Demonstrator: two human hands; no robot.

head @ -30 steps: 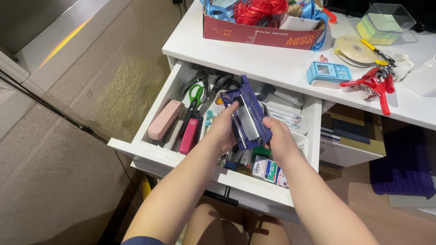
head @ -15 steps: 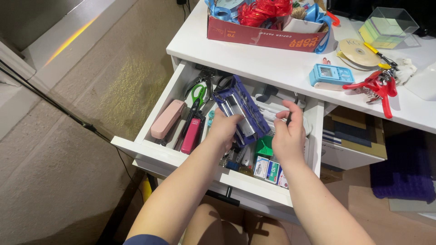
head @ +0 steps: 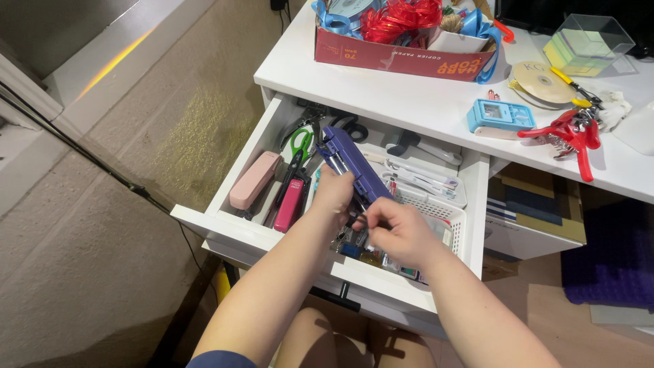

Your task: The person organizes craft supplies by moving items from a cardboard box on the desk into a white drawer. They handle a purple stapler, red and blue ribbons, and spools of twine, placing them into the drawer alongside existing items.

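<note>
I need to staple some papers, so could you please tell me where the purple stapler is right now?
In the head view, the purple stapler is held in the left hand above the middle of the open white drawer, right of the pink stapler.

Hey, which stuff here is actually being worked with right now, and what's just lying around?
In hand:
- purple stapler, held by the left hand
- right hand, fingers pinched at the stapler's near end
- open white drawer

Lying about:
- pink stapler
- green-handled scissors
- red box of ribbons
- blue handheld gadget
- red pliers
</note>
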